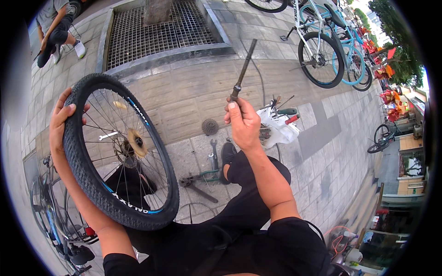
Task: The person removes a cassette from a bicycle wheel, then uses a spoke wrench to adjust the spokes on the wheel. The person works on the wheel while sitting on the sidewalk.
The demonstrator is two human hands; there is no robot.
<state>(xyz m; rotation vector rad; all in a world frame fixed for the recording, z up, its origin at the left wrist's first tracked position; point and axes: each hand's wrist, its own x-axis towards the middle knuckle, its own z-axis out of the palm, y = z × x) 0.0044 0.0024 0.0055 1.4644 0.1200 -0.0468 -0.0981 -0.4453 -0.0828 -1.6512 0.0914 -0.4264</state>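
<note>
Bicycle wheel [120, 149] with knobby black tyre stands upright at the person's left, hub and spokes facing the camera. Left hand [60, 120] wraps over the tyre's upper left edge, fingers curled onto the tread. Right hand [243, 123] closed around a long thin metal rod [244, 69], possibly an axle, raised upright and tilted above the paving [193, 101]. On the paving near the knee: cassette sprocket [210, 126], wrench [213, 154], white bag of tools [278, 126].

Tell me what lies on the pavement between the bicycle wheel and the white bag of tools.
Head view: a small toothed metal sprocket cluster and a steel wrench lie on the grey paving there.
</note>
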